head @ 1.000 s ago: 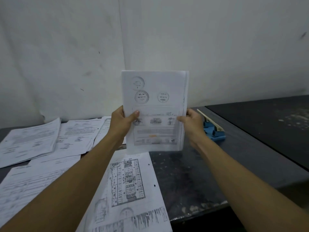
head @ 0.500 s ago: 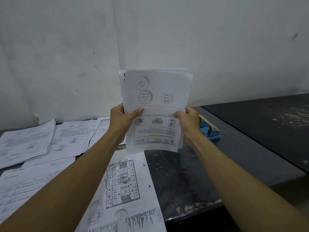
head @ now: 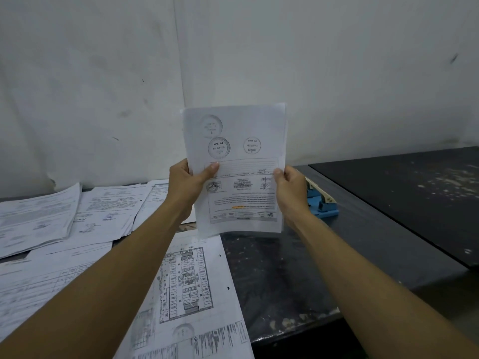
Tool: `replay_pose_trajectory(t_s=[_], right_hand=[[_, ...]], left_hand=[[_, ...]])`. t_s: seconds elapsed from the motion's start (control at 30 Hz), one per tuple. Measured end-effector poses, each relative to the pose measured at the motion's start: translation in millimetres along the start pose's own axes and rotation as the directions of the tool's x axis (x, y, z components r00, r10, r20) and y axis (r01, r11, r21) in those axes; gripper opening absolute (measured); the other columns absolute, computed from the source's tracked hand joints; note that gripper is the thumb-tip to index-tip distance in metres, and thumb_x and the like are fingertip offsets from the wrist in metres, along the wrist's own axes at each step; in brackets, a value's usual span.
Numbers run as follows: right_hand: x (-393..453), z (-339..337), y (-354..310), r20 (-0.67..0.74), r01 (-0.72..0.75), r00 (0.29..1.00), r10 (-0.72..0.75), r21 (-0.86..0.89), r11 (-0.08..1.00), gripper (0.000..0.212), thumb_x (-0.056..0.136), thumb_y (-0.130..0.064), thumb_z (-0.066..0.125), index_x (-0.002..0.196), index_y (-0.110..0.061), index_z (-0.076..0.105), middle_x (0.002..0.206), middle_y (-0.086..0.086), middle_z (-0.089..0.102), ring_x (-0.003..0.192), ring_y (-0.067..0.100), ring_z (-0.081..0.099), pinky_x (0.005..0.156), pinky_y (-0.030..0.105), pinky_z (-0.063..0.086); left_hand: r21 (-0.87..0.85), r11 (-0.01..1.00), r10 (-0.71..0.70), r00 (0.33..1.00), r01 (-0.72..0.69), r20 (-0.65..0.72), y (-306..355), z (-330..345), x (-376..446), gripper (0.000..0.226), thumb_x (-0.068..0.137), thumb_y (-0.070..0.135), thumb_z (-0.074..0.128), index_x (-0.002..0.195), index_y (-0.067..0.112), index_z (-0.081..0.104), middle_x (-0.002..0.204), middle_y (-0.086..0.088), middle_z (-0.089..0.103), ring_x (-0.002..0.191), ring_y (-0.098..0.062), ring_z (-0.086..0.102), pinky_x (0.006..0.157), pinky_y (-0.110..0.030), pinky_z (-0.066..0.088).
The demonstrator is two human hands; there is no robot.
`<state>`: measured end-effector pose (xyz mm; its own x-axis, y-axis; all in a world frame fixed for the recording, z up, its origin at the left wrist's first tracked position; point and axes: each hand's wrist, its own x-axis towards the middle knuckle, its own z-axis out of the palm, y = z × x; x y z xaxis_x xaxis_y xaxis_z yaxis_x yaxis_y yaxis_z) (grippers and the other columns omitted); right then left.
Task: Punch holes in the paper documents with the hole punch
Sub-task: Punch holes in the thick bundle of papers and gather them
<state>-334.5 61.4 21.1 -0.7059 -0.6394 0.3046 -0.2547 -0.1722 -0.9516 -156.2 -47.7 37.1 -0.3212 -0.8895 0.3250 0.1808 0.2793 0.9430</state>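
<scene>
Head cam: both hands hold a sheaf of papers [head: 234,161] upright in the air above the worktop [head: 280,275], printed side facing the camera, text upside down, round stamps near the top. Left hand [head: 187,186] has its grip on the sheaf's left edge, thumb across the front, other fingers behind. Right hand [head: 291,189] has its grip on the right edge, thumb on the front. Sheaf's lower edge hangs clear of the worktop; top sheets slightly fanned at the upper right corner.

Blue hole punch [head: 321,202] w/ a pale lever sits on the worktop just right of the right hand, partly hidden behind it, toward the back edge by the wall [head: 337,73].

A punched sheet w/ a floor plan [head: 191,294] lies flat at the front edge, two holes along its right side. More stacks of documents [head: 39,218] spread over the left side of the worktop, overlapping. A dark board [head: 404,198] lies at the right
</scene>
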Motion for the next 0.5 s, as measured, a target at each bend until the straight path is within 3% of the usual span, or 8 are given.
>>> replay_pose_trajectory(t_s=[0.1, 0.17, 0.3, 0.5], right_hand=[[3, -2, 3, 0.014, -0.017, 1.000, 0.017, 0.005, 1.000, 0.021, 0.102, -0.017, 0.048, 0.096, -0.009, 0.066, 0.100, 0.013, 0.072, 0.098, 0.034, 0.068, 0.086, 0.054, 0.056], [3, -5, 7, 0.025, -0.035, 0.999, 0.034, 0.048, 0.998, 0.014, 0.096, -0.013, 0.056, 0.103, -0.013, 0.069, 0.100, 0.002, 0.074, 0.095, 0.022, 0.071, 0.087, 0.047, 0.058], [5, -7, 9, 0.061, -0.042, 0.997, 0.038, 0.063, 0.997, 0.022, 0.090, -0.011, 0.067, 0.112, -0.015, 0.067, 0.105, -0.003, 0.074, 0.095, 0.016, 0.072, 0.084, 0.040, 0.061], [13, -6, -6, 0.097, -0.005, 0.995, 0.001, 0.041, 0.999, 0.015, 0.092, -0.006, 0.065, 0.094, -0.021, 0.068, 0.099, 0.002, 0.075, 0.091, 0.020, 0.072, 0.079, 0.038, 0.061]], left_hand=[[-0.003, 1.000, -0.013, 1.000, 0.013, 0.010, -2, -2, 3, 0.035, 0.078, 0.023, 0.082, 0.110, 0.016, 0.069, 0.101, 0.001, 0.076, 0.085, -0.018, 0.074, 0.066, -0.030, 0.059], [-0.001, 1.000, -0.027, 0.999, 0.027, 0.017, -4, -4, 1, 0.040, 0.077, 0.021, 0.082, 0.114, 0.017, 0.067, 0.103, 0.002, 0.075, 0.088, -0.017, 0.073, 0.066, -0.028, 0.058], [0.005, 0.999, -0.054, 0.996, 0.054, 0.069, -7, -7, 1, 0.030, 0.076, 0.017, 0.082, 0.104, 0.018, 0.070, 0.098, 0.002, 0.077, 0.086, -0.017, 0.074, 0.075, -0.036, 0.059], [0.024, 0.998, -0.055, 0.996, 0.054, 0.074, -3, -7, 9, 0.033, 0.073, 0.023, 0.083, 0.103, 0.020, 0.069, 0.098, 0.001, 0.076, 0.085, -0.018, 0.074, 0.069, -0.034, 0.057]])
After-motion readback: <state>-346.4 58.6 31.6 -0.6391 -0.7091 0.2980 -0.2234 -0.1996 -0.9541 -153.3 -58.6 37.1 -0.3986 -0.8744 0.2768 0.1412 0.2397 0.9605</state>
